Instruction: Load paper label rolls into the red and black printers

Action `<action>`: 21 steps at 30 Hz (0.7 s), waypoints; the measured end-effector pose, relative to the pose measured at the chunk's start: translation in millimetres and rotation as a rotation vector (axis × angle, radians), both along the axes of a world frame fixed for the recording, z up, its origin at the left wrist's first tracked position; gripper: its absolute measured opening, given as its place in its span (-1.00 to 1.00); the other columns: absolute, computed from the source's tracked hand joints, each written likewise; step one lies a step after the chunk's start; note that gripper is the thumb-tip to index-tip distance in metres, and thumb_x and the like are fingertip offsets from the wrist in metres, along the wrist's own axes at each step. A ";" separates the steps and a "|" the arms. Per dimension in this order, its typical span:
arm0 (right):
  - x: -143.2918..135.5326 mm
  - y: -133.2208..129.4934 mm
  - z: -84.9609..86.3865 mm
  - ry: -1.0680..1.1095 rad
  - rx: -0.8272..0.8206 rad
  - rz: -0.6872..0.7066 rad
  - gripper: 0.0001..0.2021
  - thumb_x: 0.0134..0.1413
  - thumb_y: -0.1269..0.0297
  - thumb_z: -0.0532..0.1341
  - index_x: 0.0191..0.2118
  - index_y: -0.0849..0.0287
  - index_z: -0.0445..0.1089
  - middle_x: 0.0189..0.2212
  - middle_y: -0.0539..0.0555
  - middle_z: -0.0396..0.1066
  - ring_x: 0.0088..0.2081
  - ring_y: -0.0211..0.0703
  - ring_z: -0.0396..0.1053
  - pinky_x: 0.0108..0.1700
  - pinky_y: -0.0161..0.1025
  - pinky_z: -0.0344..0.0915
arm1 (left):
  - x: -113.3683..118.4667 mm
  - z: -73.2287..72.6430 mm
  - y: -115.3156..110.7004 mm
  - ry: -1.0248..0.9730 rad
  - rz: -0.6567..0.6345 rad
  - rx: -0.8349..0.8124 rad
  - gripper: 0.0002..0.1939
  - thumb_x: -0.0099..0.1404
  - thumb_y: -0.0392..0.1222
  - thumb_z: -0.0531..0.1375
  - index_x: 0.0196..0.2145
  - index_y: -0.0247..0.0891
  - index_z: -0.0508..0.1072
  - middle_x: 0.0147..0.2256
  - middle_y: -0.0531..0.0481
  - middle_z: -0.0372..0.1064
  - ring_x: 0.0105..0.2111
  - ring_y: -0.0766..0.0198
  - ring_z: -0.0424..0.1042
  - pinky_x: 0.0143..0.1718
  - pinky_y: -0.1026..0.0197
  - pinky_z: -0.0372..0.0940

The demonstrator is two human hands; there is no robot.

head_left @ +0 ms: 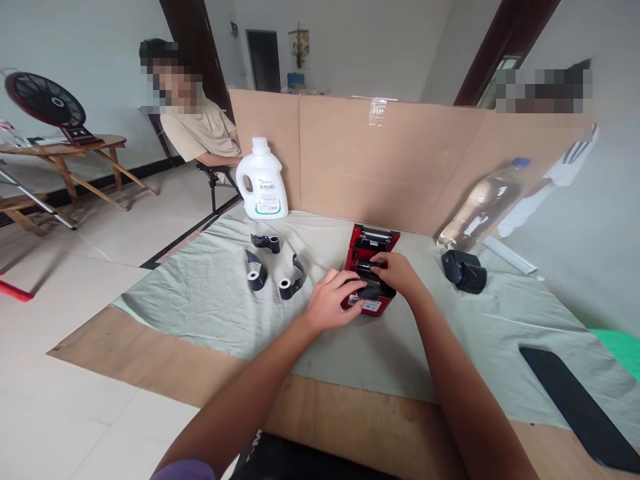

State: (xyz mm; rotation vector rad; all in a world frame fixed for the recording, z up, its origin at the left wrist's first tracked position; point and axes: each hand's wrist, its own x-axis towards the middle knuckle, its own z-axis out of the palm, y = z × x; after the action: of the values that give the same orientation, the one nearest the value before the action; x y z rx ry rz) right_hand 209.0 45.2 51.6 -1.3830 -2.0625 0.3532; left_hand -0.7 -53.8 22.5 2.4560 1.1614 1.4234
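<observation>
A small red-and-black printer (371,308) stands on the cloth in front of me, its lid (375,237) raised at the back. My left hand (334,297) is at the printer's front left, fingers curled over a black ribbon roll (369,289). Reaching in from the right, my right hand (395,272) has its fingertips bent on the roller area inside; what they grip is mostly hidden. To the left lie three loose black ribbon rolls with pale cores and short tails: one roll (274,245) behind, another (257,279) and a third (286,288) nearer.
A white jug (264,183) and a large clear bottle (483,203) stand before a cardboard screen (360,160). At right are a black device (464,272), a clear film roll (513,257) and a flat black slab (575,403). People sit beyond the screen's left and right ends.
</observation>
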 end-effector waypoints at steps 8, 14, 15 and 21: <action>7.6 7.0 -2.5 0.157 -0.098 -0.043 -0.85 -0.13 0.35 0.21 -0.41 0.08 0.55 -0.40 0.04 0.56 -0.33 -0.08 0.46 -0.16 -0.10 0.39 | -0.9 -6.6 6.3 0.154 0.056 0.065 -0.69 0.43 -0.18 0.09 0.02 -0.05 0.55 -0.02 -0.03 0.50 -0.12 0.18 0.39 -0.09 0.13 0.35; 6.8 12.2 0.6 0.587 0.001 -0.317 -0.63 -0.12 0.17 0.29 -0.13 0.14 0.40 -0.17 0.12 0.51 -0.21 -0.07 0.42 -0.15 -0.08 0.38 | -4.7 -2.1 5.6 0.208 0.007 0.141 -0.68 0.47 -0.20 0.05 0.03 -0.10 0.54 -0.03 -0.03 0.52 -0.18 0.20 0.40 -0.13 0.16 0.36; 5.0 12.5 2.1 0.647 0.011 -0.266 -0.57 -0.08 0.12 0.29 -0.04 0.11 0.37 -0.07 0.12 0.48 -0.16 -0.07 0.41 -0.12 -0.09 0.38 | -5.3 -1.6 5.3 0.212 -0.004 0.148 -0.68 0.48 -0.20 0.04 0.03 -0.11 0.55 -0.03 -0.03 0.53 -0.19 0.21 0.40 -0.13 0.16 0.36; 5.7 -5.4 6.4 0.747 -0.053 -0.126 -0.66 0.15 -0.06 0.15 -0.19 0.10 0.42 -0.14 0.08 0.46 -0.07 -0.07 0.38 -0.04 -0.10 0.35 | -8.6 -0.6 3.6 0.243 -0.047 0.186 -0.69 0.49 -0.18 0.04 0.01 -0.10 0.55 -0.07 -0.05 0.55 -0.19 0.22 0.44 -0.15 0.16 0.36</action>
State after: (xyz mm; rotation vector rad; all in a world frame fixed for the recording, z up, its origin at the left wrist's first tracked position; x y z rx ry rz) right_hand 214.7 39.8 57.9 -1.1601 -1.3543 0.7429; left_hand -9.4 -50.2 21.9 2.8304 1.0430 1.3034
